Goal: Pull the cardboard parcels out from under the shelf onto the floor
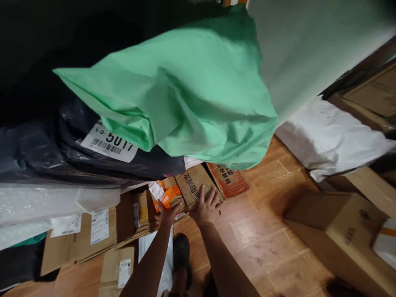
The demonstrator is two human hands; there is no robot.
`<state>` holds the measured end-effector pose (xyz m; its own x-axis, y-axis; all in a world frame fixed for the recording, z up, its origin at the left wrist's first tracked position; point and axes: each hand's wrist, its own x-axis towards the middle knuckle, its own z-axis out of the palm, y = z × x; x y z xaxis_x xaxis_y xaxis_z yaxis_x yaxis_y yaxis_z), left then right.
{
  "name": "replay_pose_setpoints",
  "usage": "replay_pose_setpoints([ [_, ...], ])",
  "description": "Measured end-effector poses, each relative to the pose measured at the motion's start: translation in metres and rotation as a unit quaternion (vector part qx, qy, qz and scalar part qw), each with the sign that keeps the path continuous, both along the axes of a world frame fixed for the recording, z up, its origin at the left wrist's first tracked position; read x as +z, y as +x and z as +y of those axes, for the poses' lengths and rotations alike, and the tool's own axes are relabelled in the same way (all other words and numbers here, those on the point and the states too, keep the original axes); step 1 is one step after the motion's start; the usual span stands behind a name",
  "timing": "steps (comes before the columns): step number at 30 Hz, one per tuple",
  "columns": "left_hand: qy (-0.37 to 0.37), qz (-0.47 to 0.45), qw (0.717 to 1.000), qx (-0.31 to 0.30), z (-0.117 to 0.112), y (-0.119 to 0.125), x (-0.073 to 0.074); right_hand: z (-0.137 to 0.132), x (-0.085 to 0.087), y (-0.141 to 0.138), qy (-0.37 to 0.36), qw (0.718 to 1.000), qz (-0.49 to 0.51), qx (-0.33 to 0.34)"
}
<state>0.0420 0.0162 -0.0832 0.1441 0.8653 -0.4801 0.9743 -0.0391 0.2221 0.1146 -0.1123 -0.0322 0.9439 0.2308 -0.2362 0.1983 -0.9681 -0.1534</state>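
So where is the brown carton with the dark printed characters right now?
In the head view, the brown carton lies low on the wooden floor, centre frame under the green bag, with the right hand flat on it and an orange-printed box to its left.

Two hands are resting side by side on a flattened brown cardboard box (194, 185) lying on the wooden floor (266, 222). The left hand (167, 214) is sitting left of the right hand (204, 208). A green plastic parcel bag (185, 95) is lying above the box, overlapping a black plastic bag (77, 152) at left. A white plastic bag (328, 140) is lying at right, behind an upright brown carton (337, 235).
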Motion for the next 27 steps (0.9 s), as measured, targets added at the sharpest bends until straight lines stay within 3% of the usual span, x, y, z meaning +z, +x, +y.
replay_pose_setpoints([
  [4, -0.025, 0.027, 0.999, 0.019, -0.001, 0.009, 0.024, -0.011, 0.012, 0.012, -0.008, 1.000, -0.005, 0.006],
  [9, -0.010, 0.014, 1.000, -0.006, 0.011, 0.012, 0.052, -0.030, 0.023, 0.035, -0.005, 1.000, 0.011, 0.017],
  [15, 0.027, 0.029, 0.999, -0.035, 0.031, -0.023, 0.080, -0.040, 0.022, 0.043, -0.008, 0.999, 0.037, 0.026],
  [18, 0.082, 0.043, 0.994, -0.061, 0.015, -0.046, 0.076, -0.038, 0.016, 0.039, -0.007, 0.999, 0.016, 0.034],
  [21, 0.127, 0.049, 0.988, -0.077, -0.012, -0.051, 0.062, -0.038, 0.011, 0.036, -0.006, 0.999, 0.001, 0.043],
  [27, 0.132, 0.016, 0.991, 0.018, -0.048, -0.027, 0.050, -0.036, 0.015, 0.040, -0.019, 0.999, -0.012, 0.026],
])
